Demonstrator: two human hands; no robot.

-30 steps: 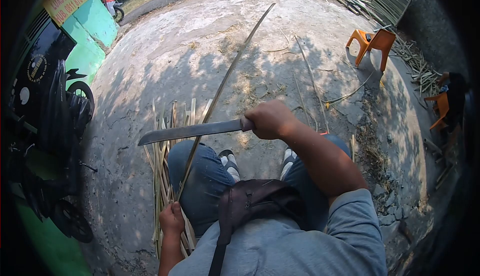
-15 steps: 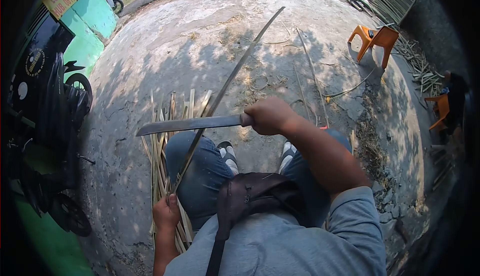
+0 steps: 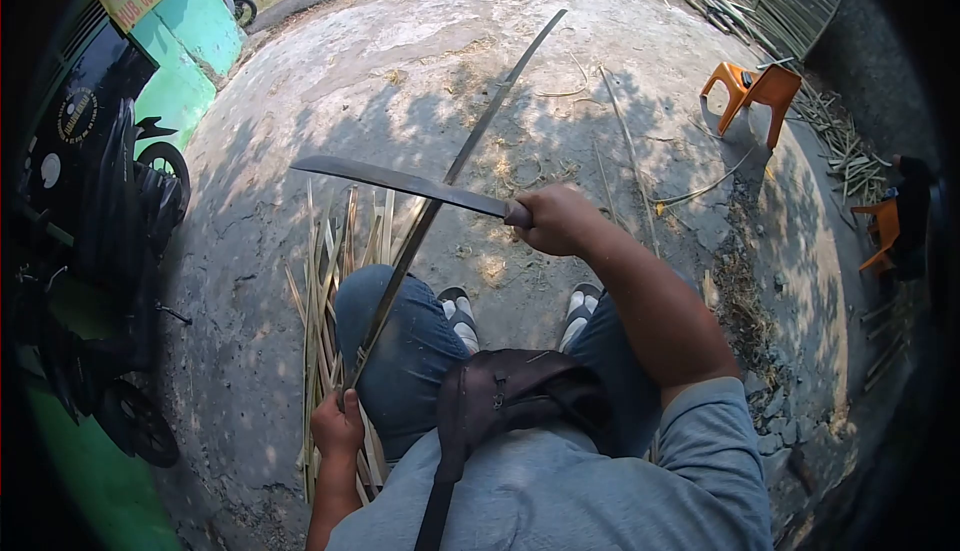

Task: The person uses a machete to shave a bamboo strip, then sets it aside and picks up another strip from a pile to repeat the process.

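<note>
- Right hand (image 3: pixel 556 219): grip was wrapped tight around the handle of a machete (image 3: pixel 405 183), held above the knees at mid-scene.
- Machete: long dark blade ran leftward and slightly far from the fist, tip at the left; the blade crossed the bamboo strip (image 3: pixel 455 173) about midway along its visible length, lying against it or just over it; which could not be told.
- Left hand (image 3: pixel 338 425): grip was clenched on the near end of the bamboo strip, low at the near left beside the left thigh.
- Bamboo strip: one long thin slat, tilted, rose from the left hand over the left knee and reached far and rightward, its far end well out over the concrete ground (image 3: pixel 400 61).
- Split bamboo pieces (image 3: pixel 322 296): a loose bundle of pale slats lay on the ground at the left of the legs, just beside the left hand.
- Person: was seated, in blue jeans and grey-striped sandals, with a dark bag (image 3: pixel 500 391) on a strap across the lap.
- Loose strips and shavings (image 3: pixel 625 141): were scattered on the ground far of the feet.
- Orange plastic chair (image 3: pixel 755 96): stood at the far right, well apart from the hands.
- Bamboo poles (image 3: pixel 790 11): were stacked at the far right edge.
- Second orange chair (image 3: pixel 880 231): stood at the right edge, partly hidden.
- Dark motorcycle (image 3: pixel 110 251): was parked at the left, beside a green wall (image 3: pixel 190 61).
</note>
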